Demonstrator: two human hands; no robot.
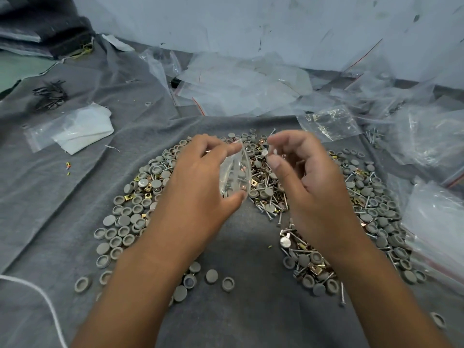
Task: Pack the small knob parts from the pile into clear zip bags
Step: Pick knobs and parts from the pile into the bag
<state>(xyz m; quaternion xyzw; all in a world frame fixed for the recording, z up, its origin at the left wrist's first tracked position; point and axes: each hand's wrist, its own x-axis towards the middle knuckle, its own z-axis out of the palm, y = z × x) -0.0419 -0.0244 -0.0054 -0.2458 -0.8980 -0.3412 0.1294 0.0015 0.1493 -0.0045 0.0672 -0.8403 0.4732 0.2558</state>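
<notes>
Packing is far from finished: your left hand [200, 177] pinches one small clear zip bag [234, 172], mouth open, few parts inside, above the grey cloth's middle. Your right hand [308, 177] pinches a small part [272, 152] beside it. The big pile of grey round knob parts [125, 222] remains.

This looks like a small packing workshop. A grey cloth [62, 187] covers the bench, heaped with a pile of grey caps, screws and brass clips [371, 197]. Loose clear zip bags [241, 84] lie scattered against a scuffed pale wall [251, 21], and one filled bag [329, 124] rests nearby.
</notes>
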